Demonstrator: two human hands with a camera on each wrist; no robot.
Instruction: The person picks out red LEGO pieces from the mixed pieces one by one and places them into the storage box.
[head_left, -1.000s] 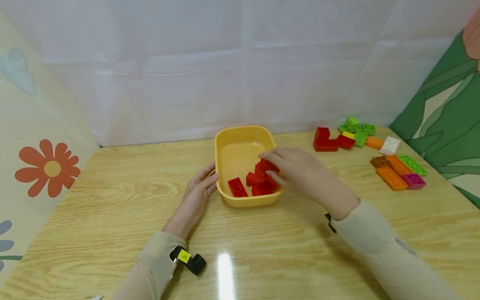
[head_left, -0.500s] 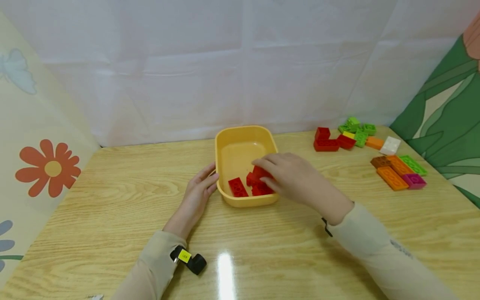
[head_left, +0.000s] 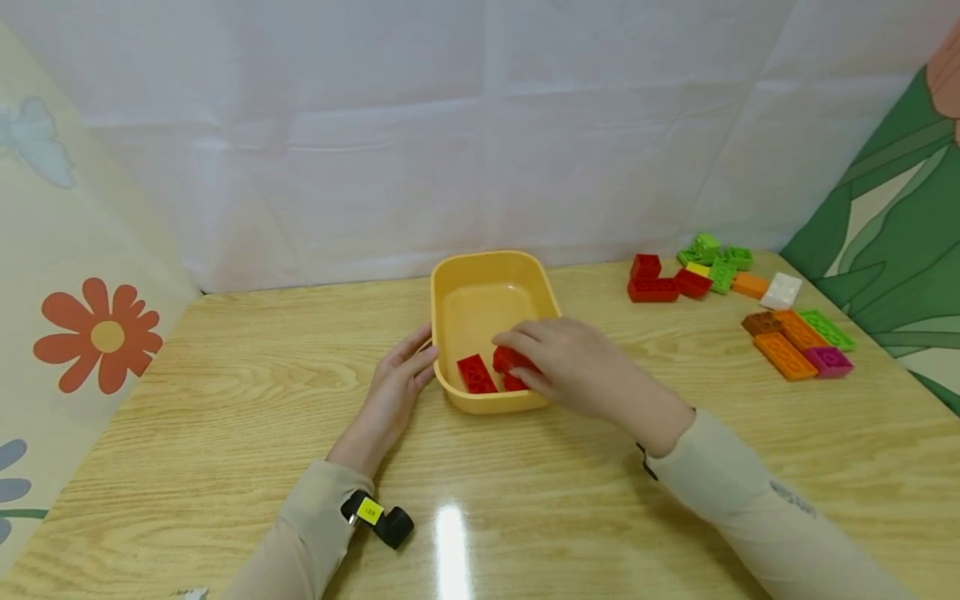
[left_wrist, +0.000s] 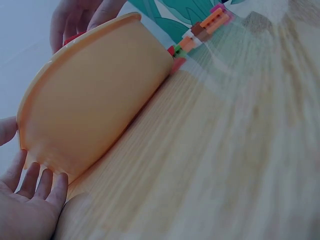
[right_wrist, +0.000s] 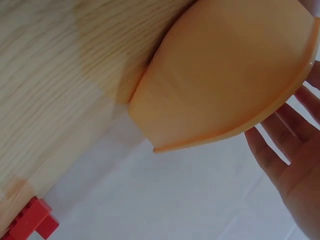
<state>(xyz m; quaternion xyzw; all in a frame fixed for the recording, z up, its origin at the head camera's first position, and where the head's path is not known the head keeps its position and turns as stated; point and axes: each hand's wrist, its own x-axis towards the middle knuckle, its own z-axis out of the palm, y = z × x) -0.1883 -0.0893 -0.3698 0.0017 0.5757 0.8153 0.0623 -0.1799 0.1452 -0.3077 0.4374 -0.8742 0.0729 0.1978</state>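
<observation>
Toward the back of the table (head_left: 247, 400), a little right of its middle, stood the yellow bin (head_left: 491, 403), its open side up. My left hand (head_left: 397, 379) rested against its left wall, fingers loosely stretched with their tips on the outside, the thumb up by the rim. My right hand (head_left: 570, 358) reached over the bin's right side, and between its thumb and fingers I pinched a red brick (head_left: 512, 358) low in the front right part of the bin; how many more lay beneath my palm, I couldn't tell. Just left of it, on the bin's floor near the front, lay a second red brick (head_left: 477, 374). Well apart on the right, near the back cloth (head_left: 337, 150), sat a cluster: some red pieces (head_left: 653, 290), light green bricks (head_left: 722, 276), a small yellow brick (head_left: 698, 269), an orange brick (head_left: 749, 285) and a white brick (head_left: 782, 292). Nearer me lay another group, close together: a brown brick (head_left: 761, 322), two long orange bricks (head_left: 785, 356), a long green brick (head_left: 827, 329) and a magenta brick (head_left: 828, 362). On my left cuff I wore a black device (head_left: 382, 521) with a yellow label.
</observation>
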